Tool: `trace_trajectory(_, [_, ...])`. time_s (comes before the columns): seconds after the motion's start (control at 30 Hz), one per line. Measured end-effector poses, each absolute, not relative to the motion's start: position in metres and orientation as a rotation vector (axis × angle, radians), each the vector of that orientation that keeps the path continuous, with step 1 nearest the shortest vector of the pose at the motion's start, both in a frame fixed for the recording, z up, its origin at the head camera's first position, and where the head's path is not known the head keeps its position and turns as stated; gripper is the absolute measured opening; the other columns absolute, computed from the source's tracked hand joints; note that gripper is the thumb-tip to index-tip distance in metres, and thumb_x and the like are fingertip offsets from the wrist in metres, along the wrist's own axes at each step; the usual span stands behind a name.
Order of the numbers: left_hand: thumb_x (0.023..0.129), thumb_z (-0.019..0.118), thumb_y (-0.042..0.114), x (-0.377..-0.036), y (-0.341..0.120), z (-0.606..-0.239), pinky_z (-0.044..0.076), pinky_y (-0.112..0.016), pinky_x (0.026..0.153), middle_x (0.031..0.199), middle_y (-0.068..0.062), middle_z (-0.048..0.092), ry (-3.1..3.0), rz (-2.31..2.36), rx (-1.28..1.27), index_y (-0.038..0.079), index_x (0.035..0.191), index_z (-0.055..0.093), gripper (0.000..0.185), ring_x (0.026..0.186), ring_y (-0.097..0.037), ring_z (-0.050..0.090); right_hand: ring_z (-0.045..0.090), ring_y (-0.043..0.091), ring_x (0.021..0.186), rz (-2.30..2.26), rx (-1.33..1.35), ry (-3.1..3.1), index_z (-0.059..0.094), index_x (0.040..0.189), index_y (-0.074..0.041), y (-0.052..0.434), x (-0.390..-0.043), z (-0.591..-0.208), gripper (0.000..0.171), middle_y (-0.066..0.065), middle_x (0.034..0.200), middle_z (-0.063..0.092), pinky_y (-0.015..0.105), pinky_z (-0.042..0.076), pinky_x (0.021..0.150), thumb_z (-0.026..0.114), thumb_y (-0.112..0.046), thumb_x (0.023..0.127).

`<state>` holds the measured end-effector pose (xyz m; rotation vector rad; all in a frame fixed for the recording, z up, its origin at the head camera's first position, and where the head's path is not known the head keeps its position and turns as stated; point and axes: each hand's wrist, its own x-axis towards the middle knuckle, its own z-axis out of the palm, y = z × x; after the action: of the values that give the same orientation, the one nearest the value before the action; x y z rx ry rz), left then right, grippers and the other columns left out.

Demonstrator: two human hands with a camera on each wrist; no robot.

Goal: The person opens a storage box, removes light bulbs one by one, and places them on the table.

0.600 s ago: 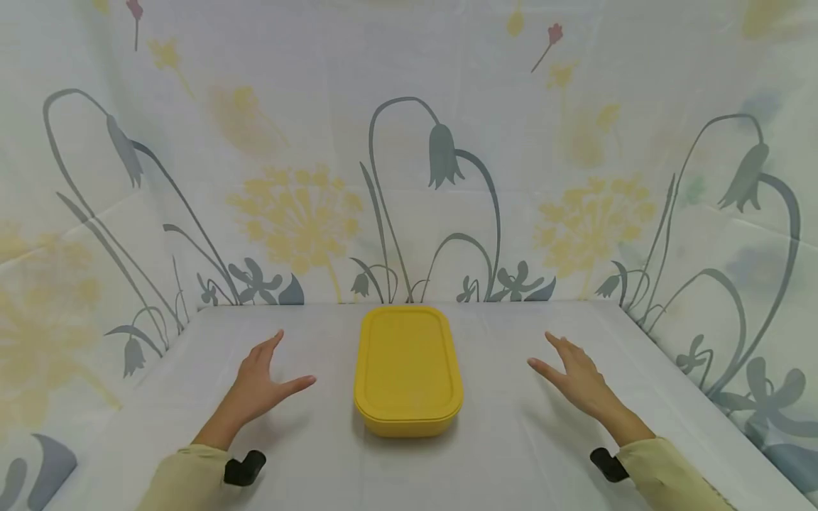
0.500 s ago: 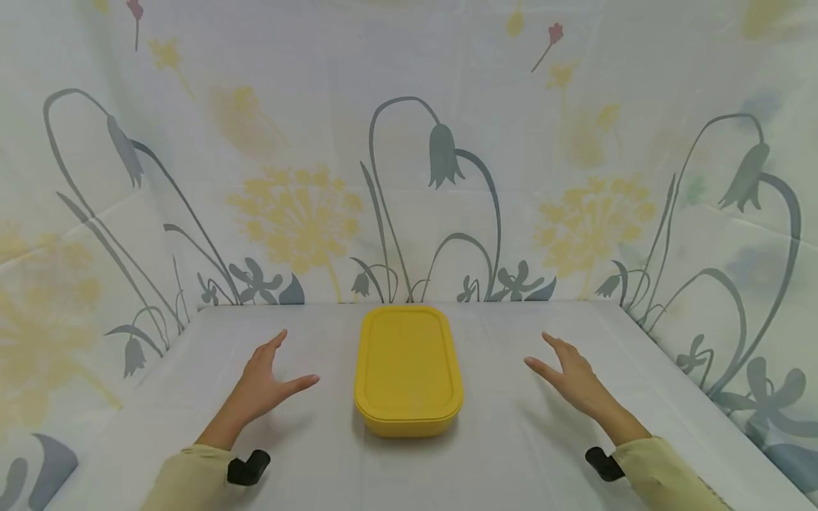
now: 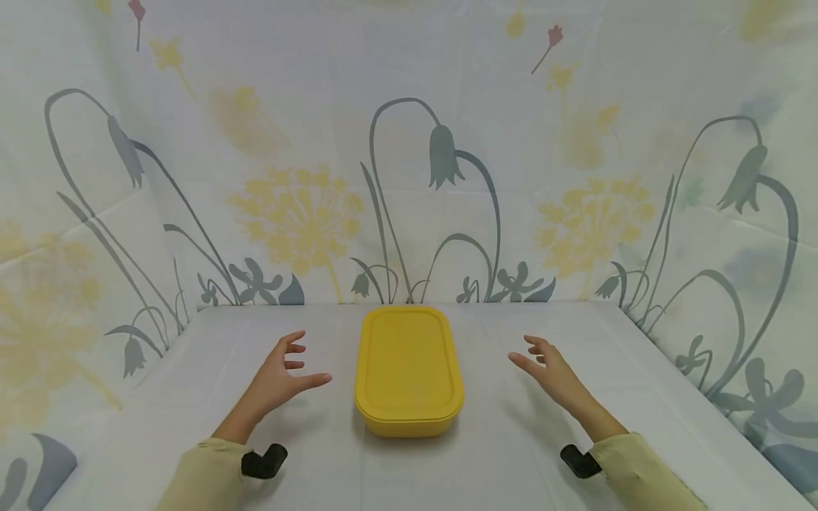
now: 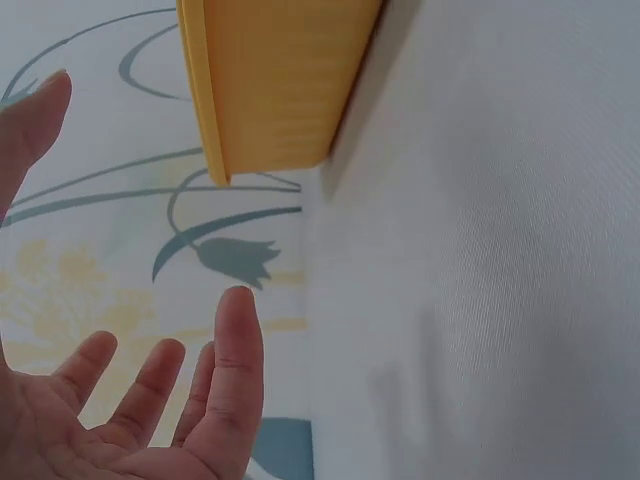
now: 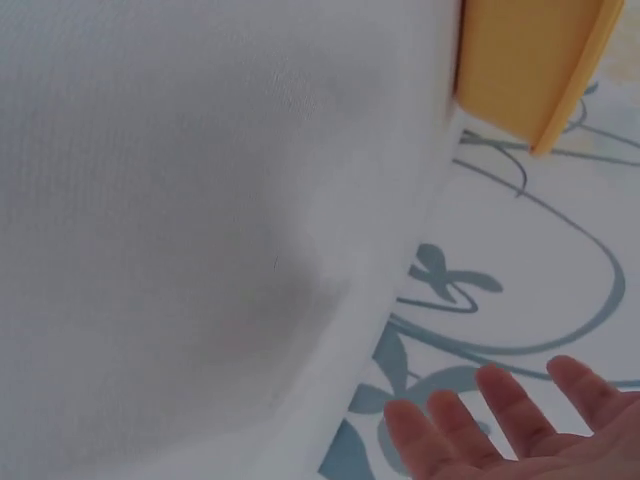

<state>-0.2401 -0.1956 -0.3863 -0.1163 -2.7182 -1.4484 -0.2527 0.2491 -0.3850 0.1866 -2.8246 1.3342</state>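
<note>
A yellow lidded food container [image 3: 409, 365] sits on the white table, its lid on. My left hand [image 3: 281, 380] hovers to its left, thumb pointing toward the container and fingers spread, with a gap between. On the other side, my right hand [image 3: 552, 376] hovers with its thumb pointing in and fingers slightly bent. Both hands hold nothing. In the left wrist view the container's side wall [image 4: 280, 80] shows beyond the spread fingers. The right wrist view catches the container's other side [image 5: 525, 65] above the relaxed fingers [image 5: 515, 410].
A white cloth [image 3: 409, 475] covers the table. Behind and at both sides hangs a curtain [image 3: 409, 234] printed with flowers. Each wrist wears a black device, a left one [image 3: 265, 461] and a right one [image 3: 580, 461].
Both hands have moved inward toward the container, and their fingers have bent a little more. The container has stayed in place.
</note>
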Motion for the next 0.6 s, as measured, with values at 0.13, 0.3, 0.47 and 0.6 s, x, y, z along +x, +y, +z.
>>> trace_trajectory(0.13, [0.073,0.080,0.032,-0.242,-0.189,-0.388,0.049,-0.046,0.085,0.134,-0.021,0.040,-2.697,-1.540,-0.129,0.011,0.143,0.027,0.090,0.115,-0.036,0.047,0.034,0.043,0.123,1.385,0.160,-2.814,0.028,0.142,0.000,0.242,-0.254,-0.387,0.073,0.028,0.134,0.035,0.056,0.035,0.095,0.054,-0.045,0.091])
trace_trajectory(0.3, [0.072,0.080,0.032,-0.244,-0.181,-0.390,0.049,-0.044,0.085,0.132,-0.018,0.041,-2.688,-1.612,-0.114,0.012,0.141,0.031,0.087,0.112,-0.033,0.049,0.039,0.039,0.120,1.444,0.141,-2.800,0.032,0.140,-0.001,0.233,-0.257,-0.389,0.071,0.025,0.131,0.039,0.053,0.038,0.093,0.056,-0.045,0.090])
trace_trajectory(0.47, [0.072,0.080,0.034,-0.246,-0.175,-0.391,0.048,-0.044,0.085,0.131,-0.016,0.043,-2.688,-1.655,-0.109,0.012,0.139,0.035,0.083,0.111,-0.030,0.050,0.047,0.032,0.111,1.503,0.140,-2.768,0.038,0.138,-0.001,0.225,-0.261,-0.392,0.067,0.019,0.122,0.047,0.047,0.043,0.089,0.058,-0.043,0.089])
trace_trajectory(0.6, [0.071,0.080,0.036,-0.248,-0.171,-0.390,0.048,-0.044,0.086,0.130,-0.015,0.045,-2.682,-1.685,-0.115,0.011,0.138,0.038,0.083,0.110,-0.029,0.051,0.051,0.029,0.105,1.558,0.138,-2.749,0.041,0.136,-0.001,0.219,-0.264,-0.394,0.064,0.016,0.117,0.049,0.042,0.046,0.088,0.059,-0.041,0.089])
